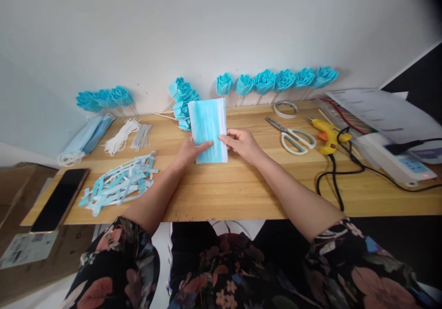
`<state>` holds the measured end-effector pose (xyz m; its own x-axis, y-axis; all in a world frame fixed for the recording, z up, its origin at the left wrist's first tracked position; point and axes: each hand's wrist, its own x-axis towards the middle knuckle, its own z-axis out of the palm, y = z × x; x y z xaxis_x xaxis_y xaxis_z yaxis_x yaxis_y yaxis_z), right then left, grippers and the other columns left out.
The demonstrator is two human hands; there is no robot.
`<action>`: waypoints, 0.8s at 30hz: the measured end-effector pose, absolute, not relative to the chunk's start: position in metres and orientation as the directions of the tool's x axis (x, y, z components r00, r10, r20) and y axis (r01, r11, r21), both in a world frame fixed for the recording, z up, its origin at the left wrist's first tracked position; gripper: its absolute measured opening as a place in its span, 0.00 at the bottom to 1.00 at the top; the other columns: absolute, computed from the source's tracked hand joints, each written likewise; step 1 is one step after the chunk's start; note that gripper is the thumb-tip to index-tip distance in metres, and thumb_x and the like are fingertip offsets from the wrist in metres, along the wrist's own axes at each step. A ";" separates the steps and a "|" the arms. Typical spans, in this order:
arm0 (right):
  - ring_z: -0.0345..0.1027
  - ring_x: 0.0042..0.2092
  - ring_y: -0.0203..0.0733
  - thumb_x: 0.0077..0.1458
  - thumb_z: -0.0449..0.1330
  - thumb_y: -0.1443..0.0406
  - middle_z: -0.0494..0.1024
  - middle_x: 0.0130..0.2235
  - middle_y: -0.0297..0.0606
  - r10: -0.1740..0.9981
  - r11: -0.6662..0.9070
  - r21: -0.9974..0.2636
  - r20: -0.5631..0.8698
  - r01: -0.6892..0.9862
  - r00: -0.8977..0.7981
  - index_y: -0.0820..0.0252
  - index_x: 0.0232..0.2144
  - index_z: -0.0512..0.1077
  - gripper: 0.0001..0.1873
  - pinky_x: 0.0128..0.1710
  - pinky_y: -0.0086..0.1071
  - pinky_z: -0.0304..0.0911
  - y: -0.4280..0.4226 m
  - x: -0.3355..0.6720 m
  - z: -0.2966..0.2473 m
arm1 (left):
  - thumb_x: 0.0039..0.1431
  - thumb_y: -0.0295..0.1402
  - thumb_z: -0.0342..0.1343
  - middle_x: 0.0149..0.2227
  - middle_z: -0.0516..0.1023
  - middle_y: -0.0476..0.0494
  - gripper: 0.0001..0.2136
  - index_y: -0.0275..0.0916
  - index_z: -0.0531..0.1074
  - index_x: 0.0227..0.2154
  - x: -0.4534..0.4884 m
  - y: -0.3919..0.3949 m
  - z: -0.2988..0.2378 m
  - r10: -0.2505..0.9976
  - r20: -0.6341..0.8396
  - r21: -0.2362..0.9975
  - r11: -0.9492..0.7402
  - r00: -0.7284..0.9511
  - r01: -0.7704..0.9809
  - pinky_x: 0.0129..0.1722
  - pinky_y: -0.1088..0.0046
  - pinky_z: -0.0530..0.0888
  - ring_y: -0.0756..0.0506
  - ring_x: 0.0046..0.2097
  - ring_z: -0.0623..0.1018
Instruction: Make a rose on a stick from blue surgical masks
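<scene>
A blue pleated face mask sheet [208, 124] stands upright over the middle of the wooden table [241, 184], held from both sides. My left hand [189, 151] grips its lower left edge, thumb across the front. My right hand [241, 143] pinches its right edge with curled fingers. Behind the mask lies a cluster of blue fabric roses [182, 101].
A row of blue roses on sticks [276, 81] leans on the wall; more roses [103, 98] at left. Cut blue strips [119, 184], white ear loops [120, 136], stacked masks [86, 138], a phone [60, 199]. Right: scissors [293, 136], tape ring [286, 109], yellow glue gun [328, 136], power strip [397, 161].
</scene>
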<state>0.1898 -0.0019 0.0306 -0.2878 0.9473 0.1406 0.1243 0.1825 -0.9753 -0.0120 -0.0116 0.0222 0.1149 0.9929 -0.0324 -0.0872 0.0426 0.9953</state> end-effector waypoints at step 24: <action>0.58 0.22 0.30 0.47 0.72 0.47 0.69 0.23 0.28 0.915 0.198 -0.972 0.231 -0.129 -0.330 0.58 0.28 0.71 0.23 0.21 0.28 0.53 -0.014 0.187 0.049 | 0.37 0.49 0.76 0.27 0.79 0.43 0.25 0.37 0.76 0.31 -0.006 -0.024 0.016 0.903 -0.167 0.939 0.269 0.395 -0.216 0.34 0.64 0.77 0.39 0.35 0.81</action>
